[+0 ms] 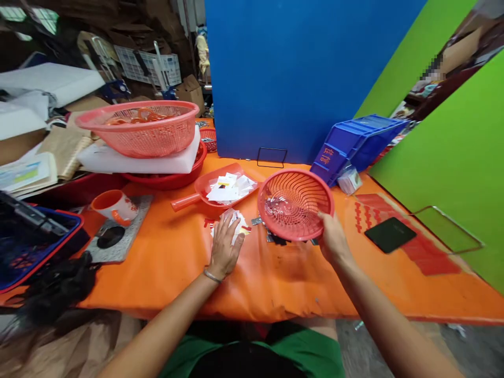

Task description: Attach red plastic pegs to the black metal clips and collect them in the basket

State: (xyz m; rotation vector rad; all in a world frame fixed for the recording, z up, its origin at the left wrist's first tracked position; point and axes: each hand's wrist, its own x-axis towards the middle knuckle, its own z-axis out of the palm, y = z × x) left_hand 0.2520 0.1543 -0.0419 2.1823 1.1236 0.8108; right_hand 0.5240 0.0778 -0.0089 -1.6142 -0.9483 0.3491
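With the right hand (331, 236) clamped on the rim of a red basket (289, 231), the left hand (224, 248), fingers apart, apparently gathers white slips (237, 216); the basket likely needs steadying.

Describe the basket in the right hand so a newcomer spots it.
Find the blue panel backing the orange table. In front, right of the scoop with white cards, the right hand holds the round basket by its rim. Curved slots set it apart from the mesh basket on white foam at left.
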